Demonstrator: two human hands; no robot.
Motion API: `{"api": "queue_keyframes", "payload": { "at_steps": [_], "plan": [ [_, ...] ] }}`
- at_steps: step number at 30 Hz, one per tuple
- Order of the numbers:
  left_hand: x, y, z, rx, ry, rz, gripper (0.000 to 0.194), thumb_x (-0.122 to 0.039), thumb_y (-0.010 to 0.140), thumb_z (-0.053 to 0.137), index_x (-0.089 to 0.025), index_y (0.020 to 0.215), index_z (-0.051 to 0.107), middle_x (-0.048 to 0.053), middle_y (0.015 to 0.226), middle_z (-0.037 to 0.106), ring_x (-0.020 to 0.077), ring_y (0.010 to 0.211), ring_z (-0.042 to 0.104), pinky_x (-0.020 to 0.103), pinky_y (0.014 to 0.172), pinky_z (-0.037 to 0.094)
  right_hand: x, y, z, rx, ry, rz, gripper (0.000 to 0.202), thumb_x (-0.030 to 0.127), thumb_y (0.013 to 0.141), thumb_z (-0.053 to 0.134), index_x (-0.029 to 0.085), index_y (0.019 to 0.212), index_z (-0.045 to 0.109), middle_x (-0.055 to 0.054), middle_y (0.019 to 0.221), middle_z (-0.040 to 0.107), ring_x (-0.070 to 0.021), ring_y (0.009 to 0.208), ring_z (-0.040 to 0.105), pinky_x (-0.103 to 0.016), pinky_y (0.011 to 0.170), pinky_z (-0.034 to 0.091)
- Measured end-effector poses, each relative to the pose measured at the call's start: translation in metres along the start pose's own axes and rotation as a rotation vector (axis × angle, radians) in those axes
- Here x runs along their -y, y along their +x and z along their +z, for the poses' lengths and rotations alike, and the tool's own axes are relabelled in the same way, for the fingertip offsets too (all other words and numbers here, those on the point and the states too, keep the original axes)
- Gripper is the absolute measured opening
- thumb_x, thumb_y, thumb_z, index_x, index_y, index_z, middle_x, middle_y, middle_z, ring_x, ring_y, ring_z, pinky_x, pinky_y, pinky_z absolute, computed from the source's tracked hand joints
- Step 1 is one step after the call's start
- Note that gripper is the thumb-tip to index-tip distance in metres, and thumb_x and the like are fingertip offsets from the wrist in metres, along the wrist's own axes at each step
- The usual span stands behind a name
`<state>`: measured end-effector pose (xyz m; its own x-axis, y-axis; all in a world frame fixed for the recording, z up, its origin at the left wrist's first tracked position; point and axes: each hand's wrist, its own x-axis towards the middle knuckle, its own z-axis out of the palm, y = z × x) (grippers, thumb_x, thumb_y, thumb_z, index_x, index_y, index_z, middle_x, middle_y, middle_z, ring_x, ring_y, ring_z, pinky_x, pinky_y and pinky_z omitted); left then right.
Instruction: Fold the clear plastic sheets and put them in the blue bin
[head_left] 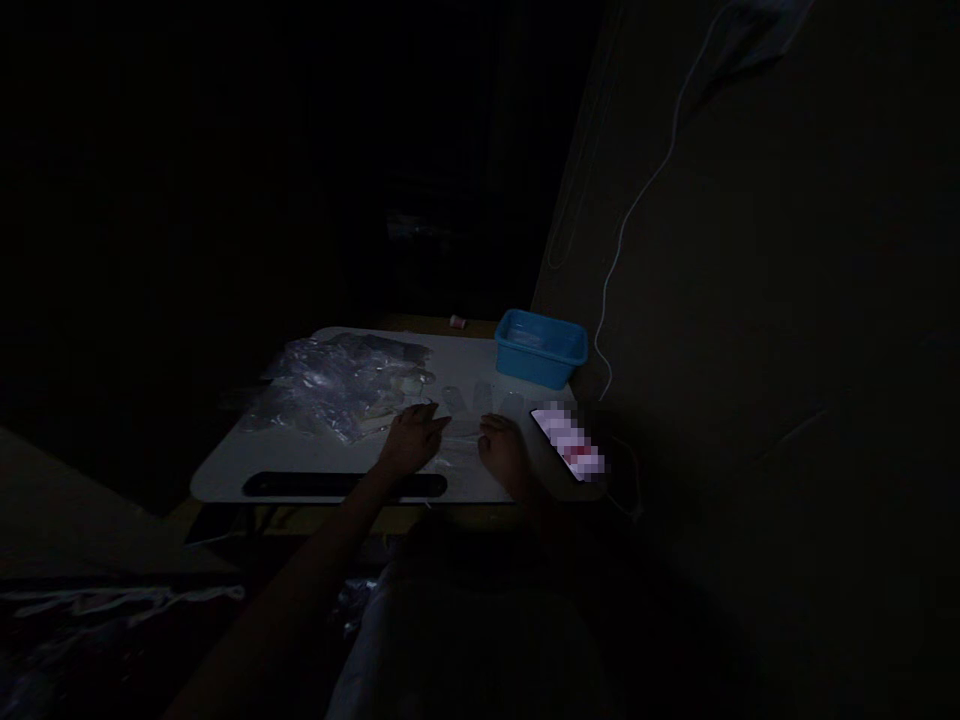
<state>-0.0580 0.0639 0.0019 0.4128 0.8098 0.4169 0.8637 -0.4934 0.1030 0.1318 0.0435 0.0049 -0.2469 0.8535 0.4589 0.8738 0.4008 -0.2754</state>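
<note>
My left hand (412, 441) lies over the white table, its fingers stretched out and apart, at the left edge of a thin piece of clear plastic (457, 455). At the right edge of that plastic is my right hand (504, 452), with fingers bent inward and seemingly pinching it; the dim light hides the exact grip. Just beyond the hands lie several small clear, rounded pieces (482, 394), too dark to name. To the left of my left hand spreads a heap of crinkled clear plastic bags (330, 380).
A blue plastic basket (541, 350) stands at the back right of the white folding table (217, 470). A lit phone (566, 440) lies right of my right hand. The table has a black slot (300, 485) along its front. A white cable (619, 250) hangs down the right wall.
</note>
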Motion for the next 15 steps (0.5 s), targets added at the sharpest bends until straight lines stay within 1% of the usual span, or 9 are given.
{"api": "queue_keyframes", "payload": {
  "at_steps": [2,7,12,15],
  "plan": [
    [0.0,0.0,-0.0001,0.008,0.012,0.009,0.037,-0.021,0.077,0.043,-0.025,0.111,0.06,0.007,0.122,0.052,0.026,0.112,0.044,0.042,0.091,0.037,0.0006,-0.0006,-0.0011,-0.017,0.003,0.008,0.029,0.01,0.071,0.045,0.012,0.09,0.067,-0.009,0.108,0.063,-0.0177,0.104,0.054,-0.031,0.096,0.036],
    [-0.0003,-0.0007,0.0002,-0.003,0.033,0.005,0.037,-0.022,0.078,0.042,-0.026,0.112,0.059,0.006,0.122,0.053,0.0254,0.112,0.044,0.041,0.091,0.037,0.0028,-0.0025,-0.0035,0.024,0.032,-0.087,0.028,0.01,0.072,0.046,0.015,0.089,0.067,-0.006,0.108,0.063,-0.017,0.107,0.052,-0.032,0.095,0.035],
    [-0.0012,-0.0012,0.0,-0.004,0.049,-0.001,0.038,-0.02,0.077,0.043,-0.026,0.112,0.059,0.006,0.122,0.052,0.025,0.112,0.044,0.041,0.091,0.037,0.0049,-0.002,-0.0048,0.013,0.024,-0.003,0.026,0.009,0.071,0.046,0.015,0.082,0.068,-0.006,0.101,0.066,-0.0171,0.105,0.053,-0.033,0.094,0.034],
    [-0.0011,-0.0008,0.0001,0.003,0.051,0.004,0.039,-0.019,0.077,0.042,-0.026,0.112,0.059,0.007,0.122,0.052,0.0247,0.112,0.044,0.04,0.091,0.037,0.0047,-0.0018,-0.0049,0.002,0.023,0.011,0.027,0.009,0.07,0.046,0.014,0.084,0.068,-0.006,0.1,0.067,-0.0169,0.104,0.053,-0.032,0.094,0.034]
  ]
}}
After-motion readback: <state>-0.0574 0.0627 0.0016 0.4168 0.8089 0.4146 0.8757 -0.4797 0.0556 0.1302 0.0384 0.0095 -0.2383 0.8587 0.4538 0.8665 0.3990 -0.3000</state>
